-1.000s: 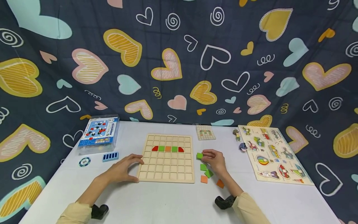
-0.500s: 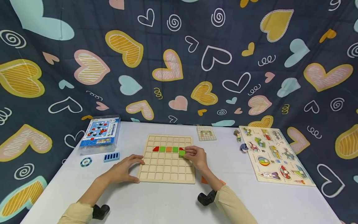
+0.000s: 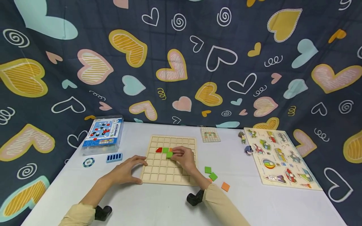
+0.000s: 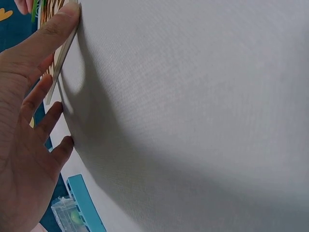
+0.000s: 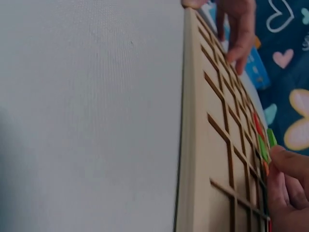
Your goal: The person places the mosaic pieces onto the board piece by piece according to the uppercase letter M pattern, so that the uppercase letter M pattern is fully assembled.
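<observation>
A wooden grid board (image 3: 158, 176) lies on the white table. My left hand (image 3: 127, 169) touches its left side, fingers spread, with the thumb at the near corner. Over the board, my right hand (image 3: 185, 160) pinches a green square tile (image 3: 169, 155) between thumb and fingers; the right wrist view also shows this green tile (image 5: 271, 137) at the fingertips. Just behind it, a row in the grid shows a red rounded tile (image 3: 159, 150), a green tile (image 3: 165, 150) and part of an orange tile (image 3: 171, 149). The hand hides the row's right end.
Loose green tiles (image 3: 207, 169) and orange tiles (image 3: 225, 186) lie right of the board, one partly under the right forearm. A pattern card (image 3: 210, 135) sits behind. A picture puzzle (image 3: 280, 160) is far right; a plastic box (image 3: 101, 135), blue block (image 3: 114, 157) and round chip (image 3: 89, 162) stand left.
My right hand took the green tile from beside the board and carried it left over the grid, below the tile row. My left hand has stayed at the board's left edge.
</observation>
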`<action>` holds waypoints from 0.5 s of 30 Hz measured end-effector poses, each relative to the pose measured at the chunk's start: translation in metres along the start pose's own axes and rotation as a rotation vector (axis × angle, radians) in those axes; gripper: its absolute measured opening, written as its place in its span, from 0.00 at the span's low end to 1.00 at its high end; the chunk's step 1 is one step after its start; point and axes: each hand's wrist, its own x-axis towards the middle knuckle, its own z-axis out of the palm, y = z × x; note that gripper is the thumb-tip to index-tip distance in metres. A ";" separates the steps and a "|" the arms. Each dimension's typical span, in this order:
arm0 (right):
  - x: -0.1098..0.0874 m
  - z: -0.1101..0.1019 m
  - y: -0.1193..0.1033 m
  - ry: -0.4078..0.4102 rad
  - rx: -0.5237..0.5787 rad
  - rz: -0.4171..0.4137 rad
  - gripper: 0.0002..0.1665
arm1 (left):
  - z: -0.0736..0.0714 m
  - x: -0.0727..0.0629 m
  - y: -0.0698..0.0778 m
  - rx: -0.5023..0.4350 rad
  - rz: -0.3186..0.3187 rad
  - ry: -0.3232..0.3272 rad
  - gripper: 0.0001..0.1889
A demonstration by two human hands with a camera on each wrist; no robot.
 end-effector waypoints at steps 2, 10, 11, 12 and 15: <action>0.002 0.007 0.001 -0.014 -0.008 -0.003 0.19 | 0.001 0.000 0.000 -0.003 0.003 0.005 0.32; 0.005 0.024 0.003 -0.040 0.006 -0.021 0.17 | 0.002 0.000 -0.003 -0.008 0.013 -0.001 0.32; 0.005 0.026 0.003 -0.039 0.005 -0.021 0.17 | 0.002 0.000 -0.004 -0.007 0.015 -0.002 0.32; 0.005 0.027 0.003 -0.038 -0.004 -0.029 0.17 | 0.002 0.000 -0.004 -0.008 0.016 -0.002 0.32; 0.006 0.032 0.002 -0.034 -0.026 -0.038 0.16 | 0.002 0.000 -0.005 -0.005 0.017 -0.004 0.33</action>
